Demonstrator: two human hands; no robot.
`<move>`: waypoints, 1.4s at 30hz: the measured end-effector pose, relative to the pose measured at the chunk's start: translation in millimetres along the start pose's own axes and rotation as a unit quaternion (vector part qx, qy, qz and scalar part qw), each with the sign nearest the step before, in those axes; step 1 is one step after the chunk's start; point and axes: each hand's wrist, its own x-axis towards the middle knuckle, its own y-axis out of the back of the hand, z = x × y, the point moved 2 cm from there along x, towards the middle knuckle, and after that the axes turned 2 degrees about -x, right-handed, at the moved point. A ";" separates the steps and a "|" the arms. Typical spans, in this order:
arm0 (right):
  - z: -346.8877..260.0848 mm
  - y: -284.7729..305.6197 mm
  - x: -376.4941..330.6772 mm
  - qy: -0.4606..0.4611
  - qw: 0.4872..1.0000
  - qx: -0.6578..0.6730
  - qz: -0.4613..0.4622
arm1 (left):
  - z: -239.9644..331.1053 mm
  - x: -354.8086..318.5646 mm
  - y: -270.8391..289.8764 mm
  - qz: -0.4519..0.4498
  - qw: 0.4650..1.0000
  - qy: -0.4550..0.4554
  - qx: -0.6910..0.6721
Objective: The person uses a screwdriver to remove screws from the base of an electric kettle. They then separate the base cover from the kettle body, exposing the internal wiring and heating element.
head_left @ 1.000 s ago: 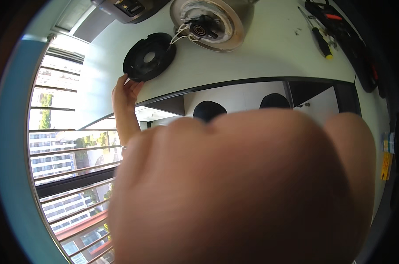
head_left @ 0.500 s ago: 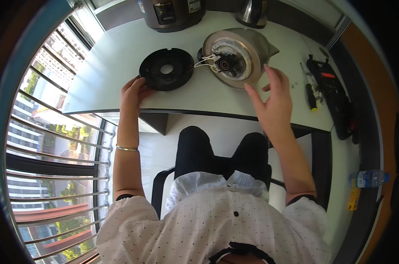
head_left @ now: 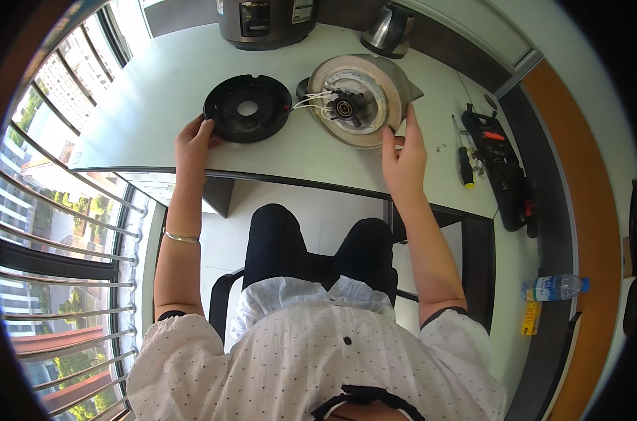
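Note:
An electric kettle [head_left: 400, 84] lies tipped on the table, its opened underside facing me. Inside the round underside sit a black connector [head_left: 344, 108] with rings and a whitish heating plate. My right hand [head_left: 405, 156] holds the kettle's lower right edge, thumb on the rim and fingers along the body. To the left, my left hand [head_left: 193, 146] grips the near left edge of a round black base cover [head_left: 225, 121] with a hole in its middle; the fingertips are hidden beneath. White wires [head_left: 311, 99] run between the cover and the kettle's underside.
A dark rice cooker [head_left: 276, 31] and a steel kettle [head_left: 388, 31] stand at the back. On the right lie a screwdriver [head_left: 466, 167], small parts and a black tool case [head_left: 497, 175]. A water bottle [head_left: 553, 288] lies farther right; barred windows line the left.
My right hand has closed in from beside the kettle onto its edge. My left hand stays on the cover. The whole view has shifted, so things appear farther left.

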 end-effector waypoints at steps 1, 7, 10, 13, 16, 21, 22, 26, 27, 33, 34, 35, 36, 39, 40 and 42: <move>1.2 0.2 0.0 -0.005 1.000 0.008 0.000 | -1.1 0.0 0.4 0.000 1.000 -0.006 0.006; 10.8 -0.1 1.7 0.001 0.999 0.037 0.026 | -4.9 -0.5 0.6 -0.018 0.996 -0.044 0.074; 14.5 -1.4 1.1 -0.014 0.998 0.051 0.024 | -6.3 -1.9 -1.5 0.013 0.995 -0.061 0.072; 16.5 -3.3 0.2 -0.027 0.997 0.068 0.022 | -7.6 -2.7 -1.5 0.025 0.991 -0.078 0.103; 11.9 -2.9 0.5 -0.044 0.995 0.081 0.020 | -11.9 -1.4 1.1 0.045 0.982 -0.096 0.159; 10.9 -3.0 3.7 -0.071 0.992 0.102 0.022 | -12.0 -6.1 -2.0 0.063 0.961 -0.140 0.231; 12.1 -3.7 4.9 -0.069 0.991 0.116 0.018 | -10.8 -7.4 -3.0 0.063 0.957 -0.144 0.244; 21.3 -6.5 12.7 -0.187 0.949 0.253 -0.027 | -4.6 -11.7 -7.4 0.060 0.954 -0.142 0.256; 23.2 -7.2 15.3 -0.199 0.945 0.256 -0.039 | -2.4 -13.0 -7.9 0.060 0.951 -0.145 0.267; 32.3 -8.5 26.7 -0.194 0.940 0.280 -0.023 | -6.8 -5.0 -12.1 0.043 0.942 -0.156 0.294; 32.3 -8.3 28.1 -0.196 0.939 0.282 -0.010 | -7.7 -3.7 -14.5 0.034 0.946 -0.155 0.283; 34.8 -8.6 29.8 -0.199 0.938 0.283 -0.006 | -7.7 -2.2 -16.6 0.031 0.947 -0.155 0.281; 39.5 -9.1 32.2 -0.202 0.938 0.283 -0.002 | -7.3 -0.4 -19.1 0.028 0.948 -0.154 0.279; 50.1 -7.7 36.8 -0.211 0.937 0.278 0.010 | -9.3 6.2 -25.1 0.021 0.943 -0.160 0.290; 52.6 -7.1 37.9 -0.214 0.937 0.274 0.014 | -9.0 8.7 -27.3 0.018 0.941 -0.162 0.297; 57.3 -5.7 41.1 -0.225 0.933 0.282 0.016 | -8.0 13.2 -32.5 0.014 0.942 -0.149 0.300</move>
